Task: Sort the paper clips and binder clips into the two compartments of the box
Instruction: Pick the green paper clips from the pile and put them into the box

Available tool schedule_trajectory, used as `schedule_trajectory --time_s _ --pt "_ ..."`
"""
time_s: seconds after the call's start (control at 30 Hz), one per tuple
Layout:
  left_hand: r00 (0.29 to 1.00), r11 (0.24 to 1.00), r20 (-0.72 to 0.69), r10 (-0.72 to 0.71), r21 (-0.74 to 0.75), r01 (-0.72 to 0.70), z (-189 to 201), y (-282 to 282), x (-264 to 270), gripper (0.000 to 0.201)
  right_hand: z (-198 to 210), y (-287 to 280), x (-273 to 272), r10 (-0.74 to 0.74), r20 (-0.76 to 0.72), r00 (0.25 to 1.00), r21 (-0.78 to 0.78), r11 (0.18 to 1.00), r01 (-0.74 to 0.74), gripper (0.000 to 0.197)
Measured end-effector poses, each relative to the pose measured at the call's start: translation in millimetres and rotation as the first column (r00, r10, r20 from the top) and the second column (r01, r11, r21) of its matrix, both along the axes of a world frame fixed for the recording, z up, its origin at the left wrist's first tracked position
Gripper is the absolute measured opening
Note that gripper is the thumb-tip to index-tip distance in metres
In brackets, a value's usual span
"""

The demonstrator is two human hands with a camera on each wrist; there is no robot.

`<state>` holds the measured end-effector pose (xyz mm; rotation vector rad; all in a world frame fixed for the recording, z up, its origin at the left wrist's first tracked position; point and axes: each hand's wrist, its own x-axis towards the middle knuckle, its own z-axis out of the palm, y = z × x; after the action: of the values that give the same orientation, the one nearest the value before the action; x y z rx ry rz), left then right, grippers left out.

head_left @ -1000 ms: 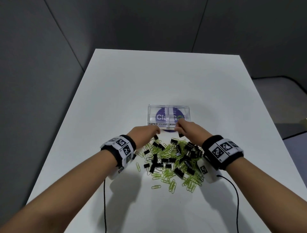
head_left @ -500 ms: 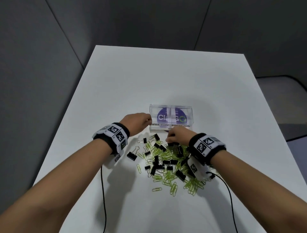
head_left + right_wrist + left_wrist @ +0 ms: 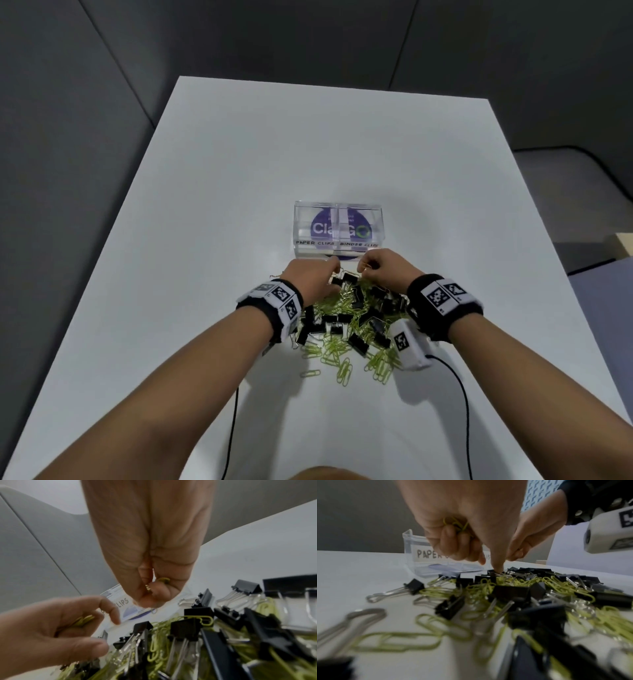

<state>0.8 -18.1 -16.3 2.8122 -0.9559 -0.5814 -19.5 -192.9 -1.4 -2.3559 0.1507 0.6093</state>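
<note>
A clear two-compartment box [image 3: 339, 209] stands mid-table, labelled PAPER CLIPS on the left and BINDER CLIPS on the right. In front of it lies a mixed pile [image 3: 349, 322] of yellow-green paper clips and black binder clips. My left hand [image 3: 327, 279] is at the pile's far edge. It grips several paper clips [image 3: 457, 524] in its curled fingers, and its index finger [image 3: 497, 563] points down onto a binder clip. My right hand [image 3: 368, 270], just right of it, has its fingers curled round paper clips [image 3: 163, 580]. In the right wrist view the left hand [image 3: 60, 626] shows at lower left.
The white table [image 3: 308, 154] stretches far beyond the box, with grey walls around it. Black cables [image 3: 233, 428] trail from both wrists toward the near edge. A white wrist camera unit [image 3: 409, 342] hangs over the pile's right side.
My left hand has come back from the box's left corner to the far edge of the pile. My right hand has shifted slightly toward the box, fingers still curled.
</note>
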Motion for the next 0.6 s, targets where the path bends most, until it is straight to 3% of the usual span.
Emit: schedule_trajectory --time_s 0.13,0.27,0.43,0.6 --pt "0.997 0.998 0.052 -0.058 -0.002 0.058 -5 -12 1 0.039 -5 -3 -4 -0.025 -0.039 0.999 -0.096 0.995 0.021 0.015" --pt "0.996 0.998 0.066 -0.065 0.022 0.064 -7 -11 4 0.033 -8 -2 -7 0.089 -0.085 0.992 -0.24 0.965 -0.107 0.031" --pt "0.994 0.997 0.084 -0.075 -0.027 0.077 0 -25 3 0.034 -11 0 -4 0.114 -0.099 0.989 -0.28 0.95 -0.138 0.026" --pt "1.0 0.992 -0.019 -0.01 0.124 0.012 2 -52 9 0.024 -13 -2 -4 0.103 -0.108 0.989 -0.31 0.942 -0.132 0.009"
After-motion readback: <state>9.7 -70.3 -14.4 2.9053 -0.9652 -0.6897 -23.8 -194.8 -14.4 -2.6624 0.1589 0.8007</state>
